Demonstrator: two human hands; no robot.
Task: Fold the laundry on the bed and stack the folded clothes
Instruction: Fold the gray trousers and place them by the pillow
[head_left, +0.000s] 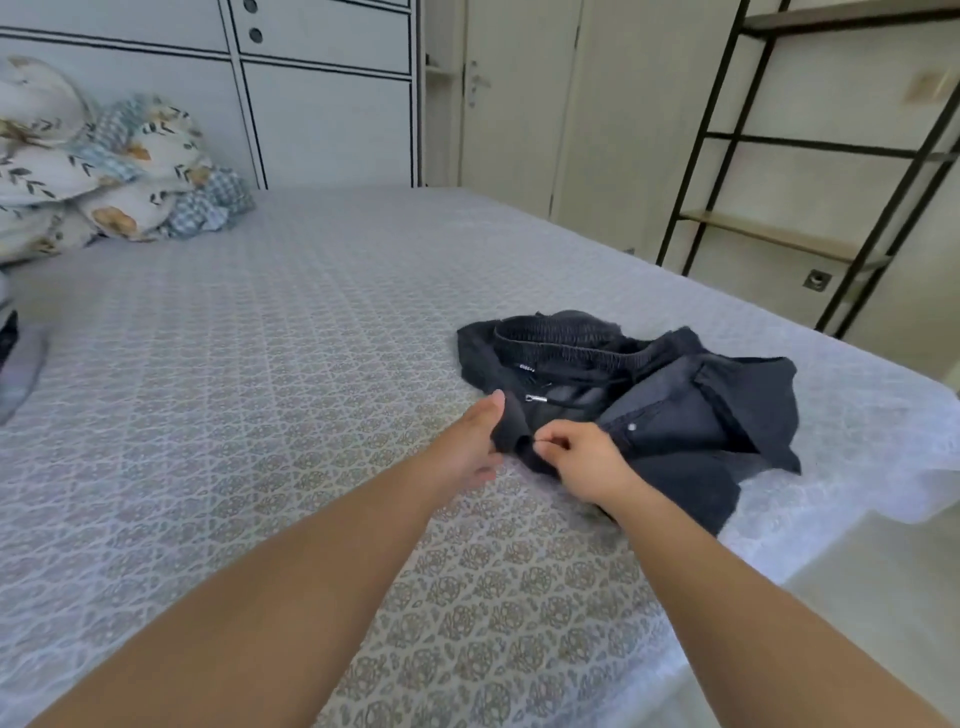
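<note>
A crumpled pile of dark cloth garments (639, 395) lies on the pale patterned bedspread (234, 374), toward the bed's right edge. The left hand (470, 447) and right hand (584, 457) meet side by side at the pile's near left corner. A heap of floral printed bedding (98, 161) sits at the far left, against the white panelled wardrobe (322, 98). A black metal-framed shelf unit (810, 156) stands to the right, beyond the bed.

Bed (260, 364): covered by a pale patterned spread.
Dark clothes (649, 395): crumpled heap lying on the spread, its near edge at the fingertips and the rest stretching beyond and to the right of them.
Floral bedding (104, 166): bundled at the far left, well away from the fingers.
Grey cloth (21, 364): at the left edge, far left of the fingers.
</note>
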